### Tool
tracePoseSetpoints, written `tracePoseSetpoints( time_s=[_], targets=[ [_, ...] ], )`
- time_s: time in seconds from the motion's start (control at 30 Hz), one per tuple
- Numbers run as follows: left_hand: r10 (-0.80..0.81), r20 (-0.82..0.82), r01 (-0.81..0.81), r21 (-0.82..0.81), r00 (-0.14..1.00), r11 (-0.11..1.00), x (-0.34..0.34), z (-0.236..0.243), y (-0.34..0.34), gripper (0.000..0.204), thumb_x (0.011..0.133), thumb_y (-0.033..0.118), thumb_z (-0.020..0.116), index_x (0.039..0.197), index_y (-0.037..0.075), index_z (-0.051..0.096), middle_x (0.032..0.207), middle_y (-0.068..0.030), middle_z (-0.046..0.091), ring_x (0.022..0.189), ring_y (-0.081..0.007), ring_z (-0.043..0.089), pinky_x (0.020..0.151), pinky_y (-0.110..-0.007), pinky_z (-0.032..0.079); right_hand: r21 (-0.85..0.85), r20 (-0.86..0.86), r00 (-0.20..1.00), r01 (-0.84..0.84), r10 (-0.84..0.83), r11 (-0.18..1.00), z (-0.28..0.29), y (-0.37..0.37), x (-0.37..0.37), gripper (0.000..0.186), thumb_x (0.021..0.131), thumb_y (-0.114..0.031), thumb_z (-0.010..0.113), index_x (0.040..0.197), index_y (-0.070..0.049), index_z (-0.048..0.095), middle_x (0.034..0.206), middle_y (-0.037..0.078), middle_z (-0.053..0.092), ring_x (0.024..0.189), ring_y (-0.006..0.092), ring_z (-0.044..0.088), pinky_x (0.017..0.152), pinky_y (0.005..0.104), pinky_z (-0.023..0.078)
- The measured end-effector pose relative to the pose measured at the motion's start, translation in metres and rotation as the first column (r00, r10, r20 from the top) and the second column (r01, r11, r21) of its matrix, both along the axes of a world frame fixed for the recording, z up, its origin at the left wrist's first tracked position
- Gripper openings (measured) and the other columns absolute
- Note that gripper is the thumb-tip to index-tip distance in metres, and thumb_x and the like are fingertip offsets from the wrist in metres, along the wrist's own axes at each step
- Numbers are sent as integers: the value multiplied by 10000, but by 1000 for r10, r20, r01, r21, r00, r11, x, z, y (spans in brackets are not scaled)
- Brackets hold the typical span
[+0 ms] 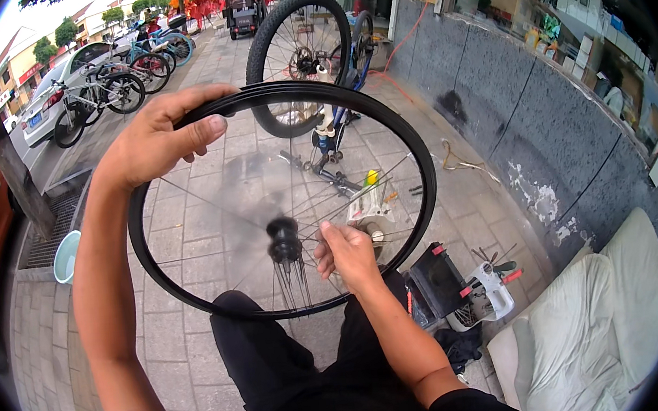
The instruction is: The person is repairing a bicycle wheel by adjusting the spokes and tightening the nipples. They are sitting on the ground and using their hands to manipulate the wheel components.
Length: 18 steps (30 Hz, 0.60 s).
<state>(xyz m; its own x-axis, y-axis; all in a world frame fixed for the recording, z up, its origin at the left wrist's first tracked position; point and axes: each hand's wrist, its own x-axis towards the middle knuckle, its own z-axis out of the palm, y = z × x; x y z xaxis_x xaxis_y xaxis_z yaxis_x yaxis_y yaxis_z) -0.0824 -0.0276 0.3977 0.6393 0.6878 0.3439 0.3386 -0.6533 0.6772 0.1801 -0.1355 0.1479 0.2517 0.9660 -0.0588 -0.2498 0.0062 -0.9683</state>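
A black bicycle rim (427,172) leans upright over my thighs. My left hand (168,134) is closed on its upper left edge, thumb on the inner side and fingers over the top. Inside the ring hangs a black hub (284,245), off centre, with a bundle of thin spokes (293,284) running down to the lower rim. Other spokes spread sideways; some are faint against the paving. My right hand (350,259) is inside the rim, right of the hub, thumb up and fingers curled on a spoke. The exact pinch is hard to see.
Ahead, an upside-down bicycle (327,130) stands on the pavement. At right are an open black toolbox (437,278), a white tool container (492,293) and a pale cushioned seat (586,323). A grey wall (535,122) borders the right; a light-green basin (67,257) lies left.
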Motion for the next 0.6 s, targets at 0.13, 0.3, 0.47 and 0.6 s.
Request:
tracePoseSetpoints(
  time_s=[0.13, 0.3, 0.47, 0.6],
  targets=[
    [45, -7, -45, 8, 999, 999, 0, -2, -2, 531, 993, 327, 729, 1447, 76, 617, 876, 22, 622, 764, -81, 613, 632, -259, 513, 31, 161, 985, 51, -55, 998, 3, 7, 0, 383, 1060, -344, 648, 972, 27, 676, 767, 81, 671, 539, 128, 624, 463, 274, 509],
    [31, -52, -18, 232, 998, 973, -4, -15, 14, 502, 1039, 403, 664, 1463, 137, 635, 926, 6, 661, 755, -80, 625, 644, -259, 536, 16, 281, 958, 51, -54, 999, 3, 2, 2, 337, 1062, -289, 646, 939, 21, 696, 743, 65, 677, 527, 114, 616, 462, 253, 482],
    [12, -30, -13, -32, 999, 999, 8, 2, 1, 480, 1037, 286, 681, 1486, 137, 597, 990, 19, 662, 794, -94, 606, 682, -274, 523, 34, 328, 944, -40, 26, 999, 1, -6, 0, 317, 1072, -238, 622, 1099, 62, 719, 785, 79, 688, 549, 115, 624, 470, 248, 493],
    [19, -26, -19, -6, 999, 1000, 3, 2, -3, 460, 1037, 266, 665, 1459, 92, 607, 960, 7, 653, 770, -90, 615, 656, -269, 534, 34, 258, 965, -66, 55, 997, 6, -1, -12, 348, 1075, -230, 616, 1221, 75, 698, 834, 96, 700, 558, 120, 628, 476, 250, 497]
  ],
)
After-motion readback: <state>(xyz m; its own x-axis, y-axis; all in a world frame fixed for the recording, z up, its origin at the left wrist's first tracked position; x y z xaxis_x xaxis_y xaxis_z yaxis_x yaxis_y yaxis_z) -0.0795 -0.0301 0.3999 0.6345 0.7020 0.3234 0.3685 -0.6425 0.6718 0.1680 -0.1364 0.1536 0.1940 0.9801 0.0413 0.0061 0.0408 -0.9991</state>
